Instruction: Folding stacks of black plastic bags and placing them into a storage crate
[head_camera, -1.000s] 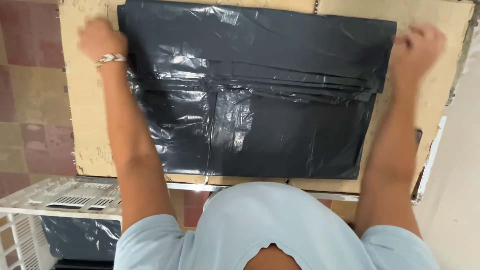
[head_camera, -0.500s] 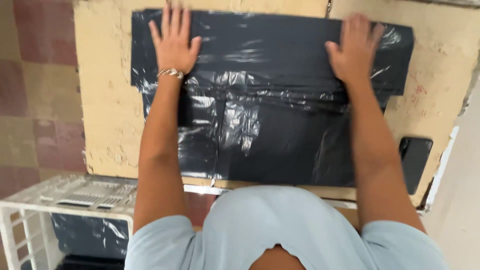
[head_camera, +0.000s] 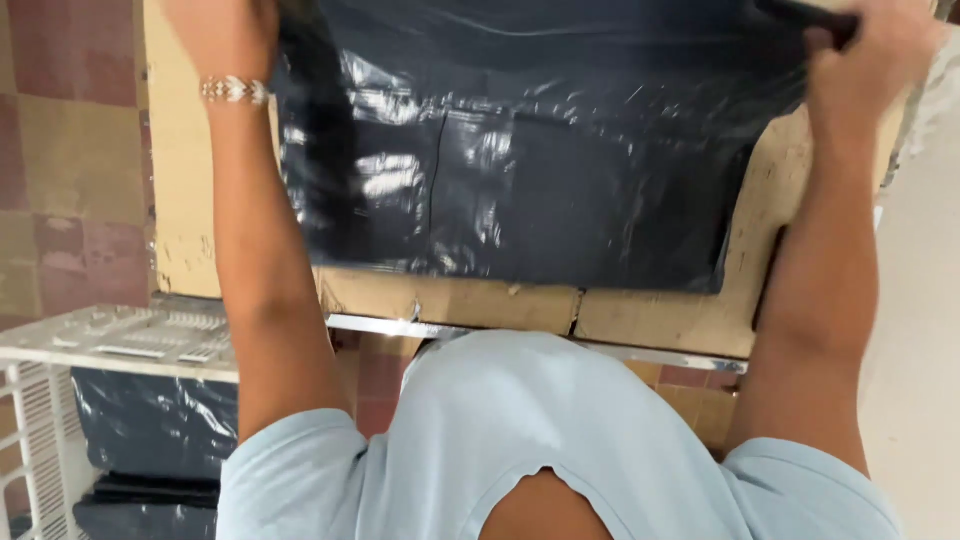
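Floor: red and tan tiles (head_camera: 60, 150), visible at 9 o'clock of the desk.
Desk: flat cardboard-covered top (head_camera: 180, 220), pale brown, worn at the near edge, with a seam at about 6 o'clock.
Black plastic sheet: glossy black plastic bag (head_camera: 520, 170), lying spread on the desk, covering most of it from centre to 12 o'clock; creased, with folded layers showing; near edge straight, just short of the desk's near edge.
Left hand: left hand (head_camera: 225, 35) at 11 o'clock, wrist with a beaded bracelet (head_camera: 233, 90); closed on the sheet's left far corner, fingers partly cut off by the frame.
Right hand: right hand (head_camera: 870, 50) at 1 o'clock, clenched on the sheet's right far edge, that corner lifted off the desk.
Shirt: light blue top (head_camera: 520, 450) at 6 o'clock, filling the lower middle.
Crate: white plastic lattice crate (head_camera: 110, 335) at 8 o'clock, below desk level, with more dark plastic bags (head_camera: 150, 425) underneath.
Wall: pale surface (head_camera: 915, 350) at 3 o'clock.
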